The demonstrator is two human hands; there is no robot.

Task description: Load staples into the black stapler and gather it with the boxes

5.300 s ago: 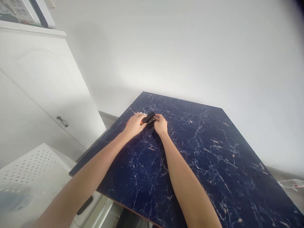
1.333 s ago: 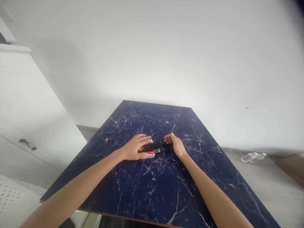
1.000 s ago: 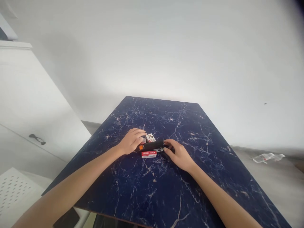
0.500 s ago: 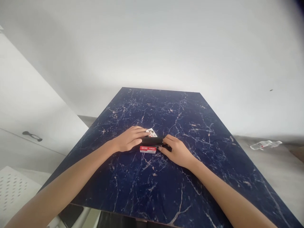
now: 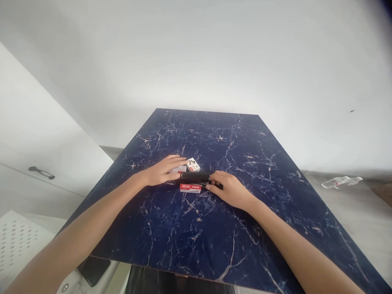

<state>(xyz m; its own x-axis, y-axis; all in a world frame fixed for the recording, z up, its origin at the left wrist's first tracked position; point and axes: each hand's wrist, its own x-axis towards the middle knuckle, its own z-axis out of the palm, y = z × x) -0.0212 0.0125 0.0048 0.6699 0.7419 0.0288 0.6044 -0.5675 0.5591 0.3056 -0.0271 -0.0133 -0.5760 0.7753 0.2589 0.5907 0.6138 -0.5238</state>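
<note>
A black stapler (image 5: 196, 177) lies crosswise on the dark blue table. My right hand (image 5: 226, 187) has its thumb and fingers closed around the stapler's right end. My left hand (image 5: 162, 169) is open with its fingers stretched out. Its thumb is by the stapler's left end, and its fingertips reach toward a small white box (image 5: 193, 165) with a dark picture and a red mark. Another white and red box (image 5: 180, 168) shows partly beneath those fingers. On the near side of the stapler is a small red and white staple box (image 5: 190, 188).
The table (image 5: 196, 228) has a blue marble pattern, and a wall (image 5: 202, 61) rises behind it. A clear plastic bottle (image 5: 341, 181) lies on the floor to the right. Below the front left edge is a black flat object (image 5: 95, 271). A white perforated surface (image 5: 21, 237) stands at left.
My left hand's fingers have lifted and spread, uncovering more of the white boxes behind the stapler. My right hand stays on the stapler's end. The view has shifted slightly.
</note>
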